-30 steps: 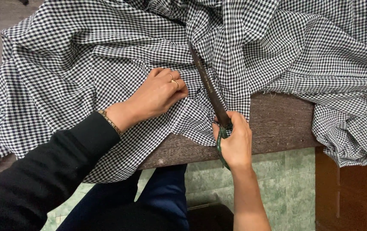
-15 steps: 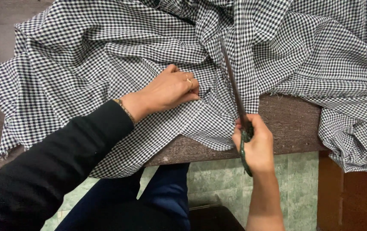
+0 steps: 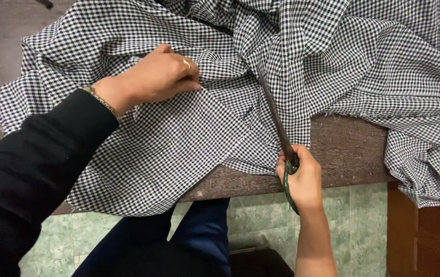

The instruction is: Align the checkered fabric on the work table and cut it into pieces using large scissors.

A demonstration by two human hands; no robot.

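A large sheet of black-and-white checked cloth [image 3: 179, 138] covers most of the dark wooden tabletop [image 3: 348, 149], bunched into deep folds beyond and to the right of the right hand [image 3: 302, 179], where one heap spills over the tabletop's edge. These folds crowd close around the far end of the scissors [image 3: 276, 123], so the tips are hidden in the cloth. A bare strip of the tabletop shows just to the right of the right hand, and another bare patch lies beyond the left hand [image 3: 158, 77] at the far left corner. Below the tabletop's near edge there is a pale green tiled floor [image 3: 261, 215], the person's dark blue trousers, and a reddish-brown wooden panel at the right.

The right hand is clenched around the green handles of the scissors at the tabletop's near edge; the long dark blades run away from it into the cloth. The left hand, wearing a ring and a thin bracelet below a black sleeve [image 3: 30, 169], lies with its fingers curled and pressing on a flatter part of the cloth, well to the left of the blades.
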